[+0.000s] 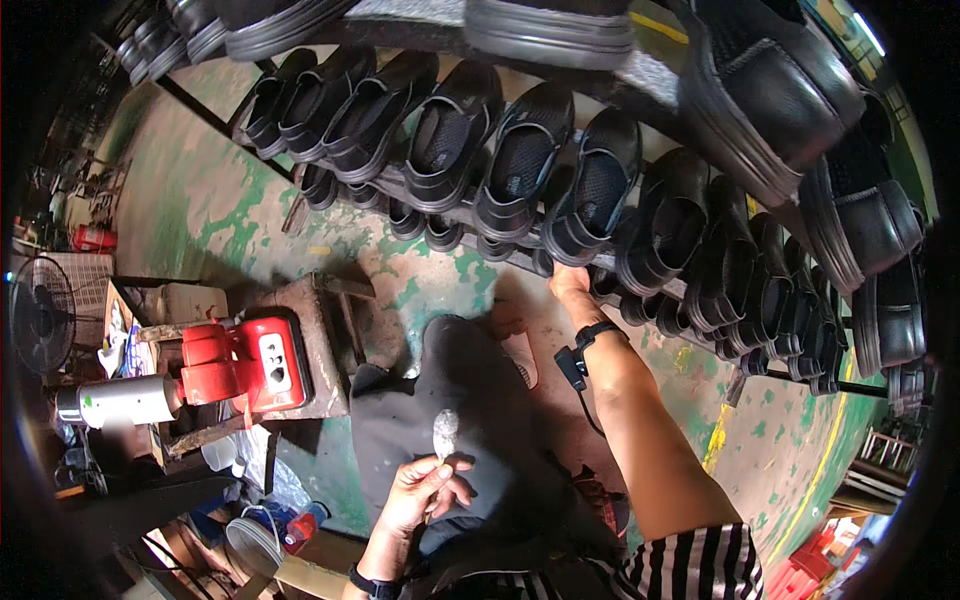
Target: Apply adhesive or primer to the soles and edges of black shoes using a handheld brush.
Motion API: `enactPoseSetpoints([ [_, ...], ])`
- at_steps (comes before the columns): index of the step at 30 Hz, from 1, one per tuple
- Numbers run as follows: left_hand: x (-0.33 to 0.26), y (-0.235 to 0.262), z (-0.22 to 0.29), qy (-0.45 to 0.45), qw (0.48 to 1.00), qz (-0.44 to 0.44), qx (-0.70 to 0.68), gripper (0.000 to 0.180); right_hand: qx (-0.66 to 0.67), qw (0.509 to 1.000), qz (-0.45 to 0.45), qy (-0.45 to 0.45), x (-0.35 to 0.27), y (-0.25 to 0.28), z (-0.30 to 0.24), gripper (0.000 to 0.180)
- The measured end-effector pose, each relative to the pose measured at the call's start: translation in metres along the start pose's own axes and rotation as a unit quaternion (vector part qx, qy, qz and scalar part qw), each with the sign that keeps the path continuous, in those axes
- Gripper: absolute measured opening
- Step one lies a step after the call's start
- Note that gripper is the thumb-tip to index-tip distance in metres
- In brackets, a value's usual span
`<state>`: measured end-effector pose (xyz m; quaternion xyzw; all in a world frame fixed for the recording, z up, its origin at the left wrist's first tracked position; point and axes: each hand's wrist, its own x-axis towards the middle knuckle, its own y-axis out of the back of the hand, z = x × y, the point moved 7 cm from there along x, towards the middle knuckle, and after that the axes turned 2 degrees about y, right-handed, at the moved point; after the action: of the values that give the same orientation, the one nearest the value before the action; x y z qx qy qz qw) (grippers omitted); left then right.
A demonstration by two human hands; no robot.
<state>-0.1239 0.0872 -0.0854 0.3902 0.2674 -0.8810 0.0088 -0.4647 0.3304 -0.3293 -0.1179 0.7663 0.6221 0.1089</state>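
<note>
My left hand (418, 494) is closed in front of my lap, thumb and fingers pinching a thin-handled tool with a whitish, clumped tip (446, 432) that points up and away from me. My right arm stretches forward to the shoe rack. There my right hand (570, 282) is at the lower shelf, just under the heel of a black slip-on shoe (592, 200). Its fingers are hidden behind the shoes and the shelf edge, so whether it grips one cannot be made out. Similar black shoes (510, 165) stand in rows on both sides of it.
The rack's upper tier holds more black shoes (775, 110) close overhead. At left, a red machine (265, 362) with a silver cylinder (125, 400) sits on a stand, near a fan (43, 315). A round container (255, 545) and a red-and-blue bottle (305, 527) are low at left.
</note>
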Motion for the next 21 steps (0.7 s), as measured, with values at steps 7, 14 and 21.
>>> enactPoseSetpoints([
  [7,0.001,0.003,0.001,-0.024,0.999,-0.028,0.017,0.03,0.258,0.948,0.13,0.133,-0.104,0.033,-0.018,0.024],
  [14,-0.005,0.011,-0.001,-0.079,0.991,-0.024,-0.108,0.031,0.507,0.84,0.077,0.176,-0.249,0.13,-0.087,0.008],
  [21,-0.033,0.019,0.02,-0.126,0.979,0.024,-0.16,0.044,0.423,0.853,0.09,0.293,-0.342,0.217,-0.17,0.016],
])
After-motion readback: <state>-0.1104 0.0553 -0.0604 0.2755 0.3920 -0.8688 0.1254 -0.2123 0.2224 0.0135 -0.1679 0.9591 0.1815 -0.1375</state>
